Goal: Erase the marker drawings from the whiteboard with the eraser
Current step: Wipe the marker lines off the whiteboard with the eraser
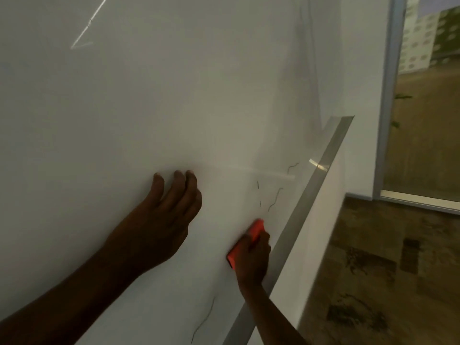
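The eraser (pixel 246 241) is a flat, oblong block with a bright orange-red back, lying against the whiteboard (pixel 124 108) in the lower middle of the frame, tilted along the same slant as the board's edge. The right hand (pixel 252 260) is wrapped around its lower half, fingers curled over the far side, pressing it to the board. Just above it, thin, wavy dark marker lines (pixel 273 200) remain, with one small squiggle higher up near the board's edge and another long, faint curl (pixel 204 319) near the bottom of the frame. The left hand (pixel 159 220) lies open to the left of the eraser, palm and spread fingers flat on the board, holding nothing. The whiteboard is smooth, glossy and pale, filling most of the frame. A straight, brushed-metal frame strip (pixel 306 195) runs diagonally along its right side. At the far right, a window frame (pixel 388 95) stands above a mottled brown patterned floor (pixel 373 282).
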### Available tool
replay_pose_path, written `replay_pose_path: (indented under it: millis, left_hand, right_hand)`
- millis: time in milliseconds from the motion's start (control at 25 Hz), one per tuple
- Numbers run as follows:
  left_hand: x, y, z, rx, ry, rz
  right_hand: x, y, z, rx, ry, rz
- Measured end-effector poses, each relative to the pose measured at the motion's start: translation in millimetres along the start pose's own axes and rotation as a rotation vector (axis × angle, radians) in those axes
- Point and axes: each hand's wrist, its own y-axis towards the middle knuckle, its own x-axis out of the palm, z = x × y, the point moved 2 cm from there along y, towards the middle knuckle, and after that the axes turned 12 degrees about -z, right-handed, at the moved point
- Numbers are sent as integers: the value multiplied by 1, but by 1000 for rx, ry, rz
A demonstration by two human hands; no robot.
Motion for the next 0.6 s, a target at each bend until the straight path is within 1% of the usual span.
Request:
replay_pose_path:
  millis: [80,120,160,200,240,280,360,400,440,480,520,600]
  left_hand:
    - [1,3,2,-2,11,-6]
    - [1,4,4,-3,7,-10]
    - [2,4,5,-10,6,-13]
    - [4,5,7,-17,11,-15]
    - [4,7,8,-20,18,-13]
    - [4,10,10,-21,21,-15]
    - [6,18,17,-6,15,-22]
    - [8,23,22,8,18,-24]
    - [10,29,27,21,21,-25]
    - [12,36,32,31,6,-30]
    - [13,40,36,37,-16,-40]
    - [16,46,41,26,-39,-47]
  right_hand:
    - [2,1,-62,-292,18,42]
    - [2,3,-79,-395,5,46]
    - [2,8,-85,-474,-7,40]
    - [1,16,-74,-503,4,35]
    - [-1,25,-53,-464,35,33]
    - [-3,35,-25,-358,69,52]
    - [-9,48,29,-14,111,36]
    - [-11,53,40,153,110,3]
    - [-11,61,36,238,90,-20]
    - [-12,70,17,234,85,-34]
    - [-14,77,-14,141,97,-16]
    - [-21,85,-95,-214,95,25]
